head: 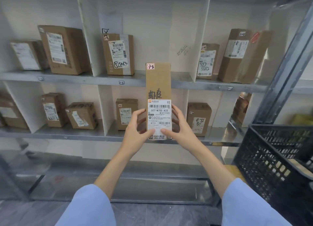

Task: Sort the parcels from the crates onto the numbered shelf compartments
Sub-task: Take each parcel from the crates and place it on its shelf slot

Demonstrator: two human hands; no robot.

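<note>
Just right of 1-3 tag (121,82), I hold parcel (158,83) upright, long axis vert.; L hand (137,129) & R hand (179,127) grip its lower end, equidistant; slot lies up-fwd.

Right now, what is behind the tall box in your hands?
The metal shelf edge and compartment 1-3's white back wall. The tall box covers part of the compartment below, so anything behind it is hidden.

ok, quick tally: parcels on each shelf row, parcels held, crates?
Upper-shelf parcels: 5
Lower-shelf parcels: 5 (blurred brown shape far right not counted)
Held parcel: 1
Black crate: 1
Total: 12
</note>
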